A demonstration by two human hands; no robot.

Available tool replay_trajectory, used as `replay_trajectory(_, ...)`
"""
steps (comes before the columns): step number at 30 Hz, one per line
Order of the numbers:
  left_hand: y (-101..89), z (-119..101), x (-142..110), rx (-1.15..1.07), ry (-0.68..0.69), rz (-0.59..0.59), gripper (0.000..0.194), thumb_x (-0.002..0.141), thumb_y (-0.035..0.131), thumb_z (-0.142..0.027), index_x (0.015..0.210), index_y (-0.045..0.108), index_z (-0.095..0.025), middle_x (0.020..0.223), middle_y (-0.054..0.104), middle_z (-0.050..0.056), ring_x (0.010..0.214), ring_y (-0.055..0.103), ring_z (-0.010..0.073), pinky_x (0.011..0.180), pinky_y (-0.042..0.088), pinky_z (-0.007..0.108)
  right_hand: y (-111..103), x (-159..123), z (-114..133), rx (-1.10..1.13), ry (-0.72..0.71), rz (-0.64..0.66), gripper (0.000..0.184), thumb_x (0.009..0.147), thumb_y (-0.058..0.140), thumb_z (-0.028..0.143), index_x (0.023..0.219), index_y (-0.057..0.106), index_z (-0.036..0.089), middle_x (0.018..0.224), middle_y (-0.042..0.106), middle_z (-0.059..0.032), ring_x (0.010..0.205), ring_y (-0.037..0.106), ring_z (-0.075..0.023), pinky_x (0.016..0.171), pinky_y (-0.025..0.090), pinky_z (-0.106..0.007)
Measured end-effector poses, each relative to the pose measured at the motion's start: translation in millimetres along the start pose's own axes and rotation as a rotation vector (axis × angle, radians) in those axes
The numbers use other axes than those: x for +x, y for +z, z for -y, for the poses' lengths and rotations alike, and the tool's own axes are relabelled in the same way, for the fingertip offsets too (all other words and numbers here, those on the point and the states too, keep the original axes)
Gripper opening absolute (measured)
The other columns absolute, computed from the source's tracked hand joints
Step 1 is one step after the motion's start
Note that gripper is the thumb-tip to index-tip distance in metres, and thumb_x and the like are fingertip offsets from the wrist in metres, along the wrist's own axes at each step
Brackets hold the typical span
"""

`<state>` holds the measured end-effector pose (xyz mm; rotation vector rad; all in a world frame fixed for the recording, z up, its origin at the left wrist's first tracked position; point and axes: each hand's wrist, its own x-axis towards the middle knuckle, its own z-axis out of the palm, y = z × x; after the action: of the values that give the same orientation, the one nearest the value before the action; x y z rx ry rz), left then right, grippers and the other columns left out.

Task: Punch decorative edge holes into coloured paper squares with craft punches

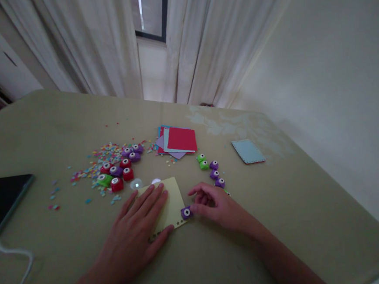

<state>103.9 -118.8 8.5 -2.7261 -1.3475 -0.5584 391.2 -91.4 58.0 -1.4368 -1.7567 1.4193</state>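
Note:
A pale yellow sheet of card (pixel 172 200) lies on the table with small star-shaped cut-outs along its near edge. My left hand (pixel 137 227) rests flat on it, fingers stretched out, covering its left part. A purple craft punch (pixel 186 212) with a round white and black top sits at the card's near right corner. At the punch's right side is my right hand (pixel 216 203); its thumb tip touches or nearly touches the punch. The index finger is apart from the thumb and the other fingers are loosely curled. Whether the card is inside the punch's slot cannot be seen.
Red punches (pixel 116 184), purple punches (pixel 134 156) and a green punch (pixel 104 179) stand by scattered paper confetti (pixel 107 155). Coloured cards (pixel 182 139) are stacked behind. More punches (pixel 214 174) stand right, near a light blue card (pixel 248 151). A dark device (pixel 6 195) and white cable (pixel 14 251) lie left.

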Motion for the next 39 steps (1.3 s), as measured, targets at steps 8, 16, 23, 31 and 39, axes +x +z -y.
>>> replay_trajectory(8, 5.8, 0.3, 1.0, 0.011, 0.021, -0.019, 0.071, 0.106, 0.055, -0.059, 0.166, 0.044, -0.023, 0.171, 0.05, 0.008, 0.155, 0.05, 0.03, 0.128, 0.029, 0.049, -10.3, 28.8, 19.5, -0.081, 0.296, 0.296, 0.06, 0.073, 0.097, 0.06, 0.102, 0.061, 0.022, 0.072, 0.065, 0.0064, 0.058, 0.058, -0.0134, 0.053, 0.039, -0.024)
replay_trajectory(16, 9.8, 0.4, 0.4, -0.034, 0.013, -0.048, 0.071, 0.104, 0.058, -0.057, 0.165, 0.046, -0.022, 0.171, 0.05, 0.009, 0.153, 0.052, 0.0331, 0.126, 0.033, 0.052, -7.8, 41.2, 44.0, -0.519, 0.349, 0.291, 0.05, 0.075, 0.098, 0.053, 0.086, 0.061, 0.021, 0.072, 0.058, 0.0072, 0.066, 0.051, -0.0123, 0.056, 0.031, -0.025)
replay_trajectory(23, 8.0, -1.1, -0.5, -0.063, 0.005, -0.048, 0.069, 0.105, 0.058, -0.055, 0.164, 0.049, -0.02, 0.169, 0.052, 0.01, 0.152, 0.053, 0.0339, 0.127, 0.031, 0.053, -3.2, 44.9, 41.2, -0.577, 0.353, 0.286, 0.047, 0.077, 0.095, 0.048, 0.075, 0.056, 0.022, 0.061, 0.048, 0.0086, 0.059, 0.043, -0.012, 0.054, 0.026, -0.027)
replay_trajectory(31, 11.1, -2.7, -1.6, -0.105, -0.018, -0.059, 0.069, 0.105, 0.059, -0.055, 0.164, 0.048, -0.02, 0.169, 0.052, 0.01, 0.153, 0.052, 0.0315, 0.13, 0.028, 0.051, -31.5, 46.1, 50.3, -0.588, 0.329, 0.27, 0.045, 0.076, 0.096, 0.052, 0.078, 0.064, 0.02, 0.065, 0.058, 0.0051, 0.061, 0.05, -0.0139, 0.056, 0.032, -0.027)
replay_trajectory(39, 14.5, -1.4, -1.5, -0.089, -0.012, -0.063, 0.069, 0.105, 0.06, -0.054, 0.164, 0.049, -0.02, 0.168, 0.053, 0.01, 0.153, 0.052, 0.0307, 0.131, 0.027, 0.051, -18.6, 62.3, 92.7, -1.001, -0.103, 0.089, 0.009, 0.099, 0.073, 0.026, 0.104, 0.078, 0.02, 0.086, 0.077, -0.0056, 0.08, 0.068, -0.0232, 0.071, 0.045, -0.031)
